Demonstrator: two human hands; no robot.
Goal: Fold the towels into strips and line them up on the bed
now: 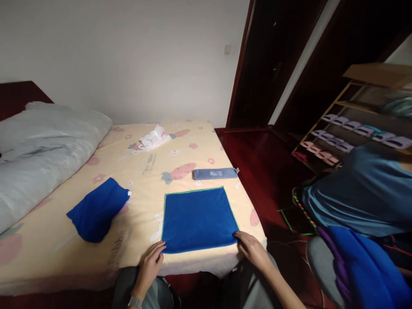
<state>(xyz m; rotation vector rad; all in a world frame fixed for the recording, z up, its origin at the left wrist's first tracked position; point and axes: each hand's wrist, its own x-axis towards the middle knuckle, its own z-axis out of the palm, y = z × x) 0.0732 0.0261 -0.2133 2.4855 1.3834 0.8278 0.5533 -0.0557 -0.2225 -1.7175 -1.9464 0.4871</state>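
Note:
A blue cloth [198,221] with green edging lies flat as a rectangle near the front edge of the bed. At its near left corner, my left hand [152,261] has thumb and fingers closed on the fabric. My right hand [253,249] pinches the near right corner. Just beyond the cloth's far edge rests a slim grey-blue pouch [215,173] with white lettering. To the left, apart from both hands, a second blue cloth [99,210] lies loosely folded with a small white tag.
A patterned yellow sheet [141,214] covers the bed. Farther back are a crumpled white plastic bag [154,138] and, at left, a grey quilt [48,150]. On the right sit a person in a blue shirt [350,193] and a shoe rack [322,112] with slippers.

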